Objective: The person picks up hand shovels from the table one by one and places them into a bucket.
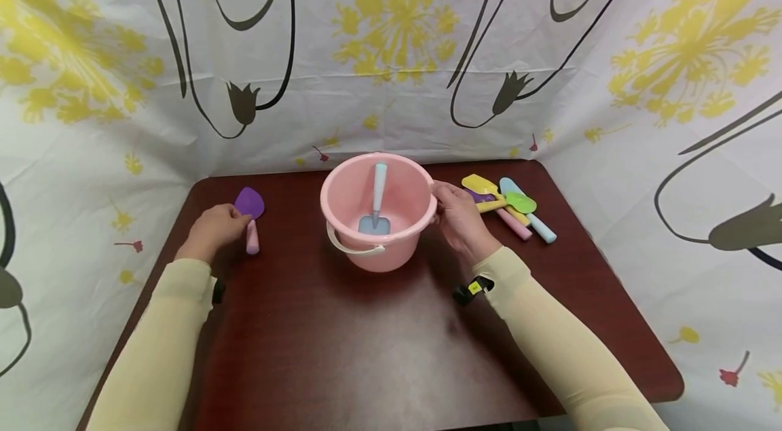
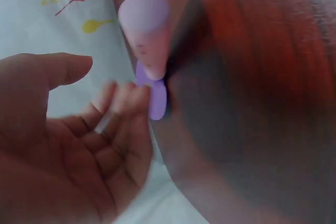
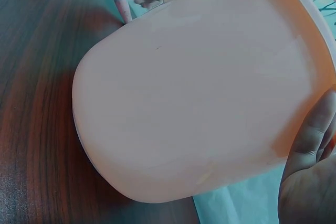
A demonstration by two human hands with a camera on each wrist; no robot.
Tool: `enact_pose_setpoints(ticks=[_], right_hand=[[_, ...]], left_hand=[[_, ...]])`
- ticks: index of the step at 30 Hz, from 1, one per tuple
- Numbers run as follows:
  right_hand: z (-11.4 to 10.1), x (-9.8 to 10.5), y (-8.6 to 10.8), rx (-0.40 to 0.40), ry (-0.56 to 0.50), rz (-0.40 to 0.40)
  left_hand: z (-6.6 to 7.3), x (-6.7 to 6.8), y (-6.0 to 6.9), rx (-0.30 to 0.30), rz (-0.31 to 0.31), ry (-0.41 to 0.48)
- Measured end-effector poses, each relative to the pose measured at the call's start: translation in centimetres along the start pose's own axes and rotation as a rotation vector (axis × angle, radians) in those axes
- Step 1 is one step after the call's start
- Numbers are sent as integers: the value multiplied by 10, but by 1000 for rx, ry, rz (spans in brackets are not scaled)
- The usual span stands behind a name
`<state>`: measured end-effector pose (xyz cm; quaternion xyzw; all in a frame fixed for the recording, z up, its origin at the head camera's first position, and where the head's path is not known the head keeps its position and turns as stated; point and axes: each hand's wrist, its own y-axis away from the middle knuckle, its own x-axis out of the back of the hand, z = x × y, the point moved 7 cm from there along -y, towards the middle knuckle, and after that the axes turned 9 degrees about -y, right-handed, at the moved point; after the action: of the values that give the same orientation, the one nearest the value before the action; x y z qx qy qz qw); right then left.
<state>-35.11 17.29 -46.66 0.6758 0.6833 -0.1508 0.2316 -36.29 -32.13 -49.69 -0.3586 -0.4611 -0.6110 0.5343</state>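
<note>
A pink bucket (image 1: 400, 251) stands mid-table, and a blue shovel (image 1: 379, 190) with a pale handle leans inside it. My right hand (image 1: 459, 219) grips the bucket's right rim; the right wrist view shows the bucket's side (image 3: 194, 93) close up beside that hand (image 3: 310, 171). At the left, a purple shovel (image 1: 249, 203) with a pink handle lies on the table, my left hand (image 1: 216, 231) over its near side. In the left wrist view that hand (image 2: 100, 140) has its fingers relaxed beside the pink handle (image 2: 147, 35), thumb apart; contact is unclear.
Several shovels with yellow, green (image 1: 520, 203), purple, pink and blue parts lie in a pile right of the bucket. The bucket's white handle (image 1: 354, 249) hangs at its front left. Patterned cloth (image 1: 379, 105) rises behind the dark red table (image 1: 342, 349) and at both sides.
</note>
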Motion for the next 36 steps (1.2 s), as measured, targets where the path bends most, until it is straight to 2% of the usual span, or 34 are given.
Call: enact_pose_setpoints(ticks=[6,10,18,22,24,27,36], right_hand=[[1,-1,1,-3,-23,-8],[2,-2,0,-13,-20,-18],[0,-1,1,-11,-8,-11],[0,-1,1,-12,-13,-4],[0,-1,1,-14,-18,-6],[0,-1,0,-13,-23,-5],[0,0,1,-2,-34,1]], left_hand=[[-5,-18,11,115,-158,8],[-6,-25,15,149,-201,-1],[1,-27,17,154,-203,-24],[-2,-30,13,159,-200,-18],[-8,-33,8,152,-189,-21],[-12,-32,7,162,-162,-36],[-10,-22,18,177,-52,-50]])
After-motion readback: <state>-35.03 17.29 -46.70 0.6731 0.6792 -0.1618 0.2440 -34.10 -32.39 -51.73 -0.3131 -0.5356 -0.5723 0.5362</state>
